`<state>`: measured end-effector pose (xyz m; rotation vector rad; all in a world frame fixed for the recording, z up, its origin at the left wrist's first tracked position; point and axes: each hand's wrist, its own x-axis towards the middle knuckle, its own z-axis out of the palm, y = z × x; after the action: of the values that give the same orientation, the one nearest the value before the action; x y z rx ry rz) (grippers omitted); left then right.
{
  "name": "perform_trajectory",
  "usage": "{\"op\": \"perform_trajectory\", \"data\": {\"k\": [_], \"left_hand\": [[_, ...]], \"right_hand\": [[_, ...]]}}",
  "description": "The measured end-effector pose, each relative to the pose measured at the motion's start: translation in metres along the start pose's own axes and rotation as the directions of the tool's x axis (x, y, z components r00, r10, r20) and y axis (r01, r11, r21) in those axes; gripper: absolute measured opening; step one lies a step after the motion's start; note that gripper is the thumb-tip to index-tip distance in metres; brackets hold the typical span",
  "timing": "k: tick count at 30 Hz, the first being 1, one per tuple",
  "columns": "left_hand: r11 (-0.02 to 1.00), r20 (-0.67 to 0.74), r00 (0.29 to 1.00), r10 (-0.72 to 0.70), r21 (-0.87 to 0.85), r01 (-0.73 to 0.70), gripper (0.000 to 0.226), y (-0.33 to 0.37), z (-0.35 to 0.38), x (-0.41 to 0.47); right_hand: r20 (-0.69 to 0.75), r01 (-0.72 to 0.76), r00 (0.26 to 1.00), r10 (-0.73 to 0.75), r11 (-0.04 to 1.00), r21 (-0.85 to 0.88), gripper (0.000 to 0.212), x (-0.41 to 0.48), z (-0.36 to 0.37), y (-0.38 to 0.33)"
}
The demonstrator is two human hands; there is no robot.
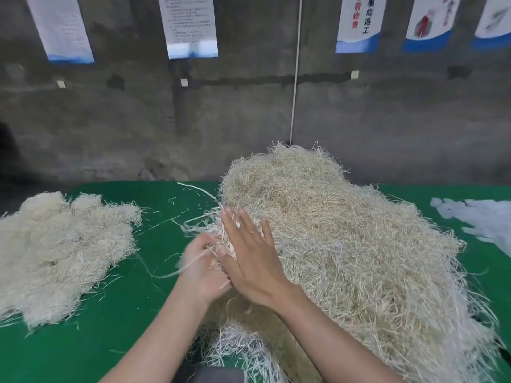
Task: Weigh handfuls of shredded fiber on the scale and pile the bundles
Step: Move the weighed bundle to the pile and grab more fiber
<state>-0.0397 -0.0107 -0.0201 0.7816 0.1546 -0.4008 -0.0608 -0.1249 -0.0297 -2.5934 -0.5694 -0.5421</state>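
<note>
A big heap of pale shredded fiber (345, 244) covers the right half of the green table (154, 217). My right hand (254, 252) lies flat with straight fingers against the heap's left flank. Just left of it, my left hand (201, 269) is blurred, its fingers curled into a tuft of fiber strands at the heap's edge. A lower pile of fiber bundles (60, 252) lies at the table's left. No scale is in view.
A concrete wall with hanging paper notices (190, 26) stands behind the table. A white cord (295, 78) runs down the wall to behind the heap. White crumpled plastic (481, 219) lies at the far right. Loose strands litter the green cloth between the piles.
</note>
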Motion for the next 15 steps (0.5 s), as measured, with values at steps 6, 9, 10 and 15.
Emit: {"op": "perform_trajectory", "data": {"k": [6,9,10,15], "left_hand": [[0.975,-0.075,0.978,-0.195,0.097,0.202,0.064,0.004,-0.045,-0.017],[0.965,-0.210,0.965,-0.156,0.177,0.194,0.047,0.001,-0.072,-0.023],[0.961,-0.243,0.955,-0.171,0.174,0.216,0.046,-0.001,-0.083,-0.026],[0.931,-0.391,0.919,-0.056,0.311,0.189,0.029,-0.023,-0.123,-0.041]], "right_hand": [[0.235,0.053,0.972,-0.030,0.995,-0.090,0.061,-0.026,0.043,-0.042],[0.305,0.055,0.950,-0.075,0.996,0.074,0.054,-0.043,0.054,-0.060],[0.284,0.039,0.956,-0.071,0.992,0.116,0.048,-0.049,0.056,-0.065],[0.068,-0.110,0.993,0.098,0.971,0.214,0.038,-0.062,0.075,-0.090]]}}
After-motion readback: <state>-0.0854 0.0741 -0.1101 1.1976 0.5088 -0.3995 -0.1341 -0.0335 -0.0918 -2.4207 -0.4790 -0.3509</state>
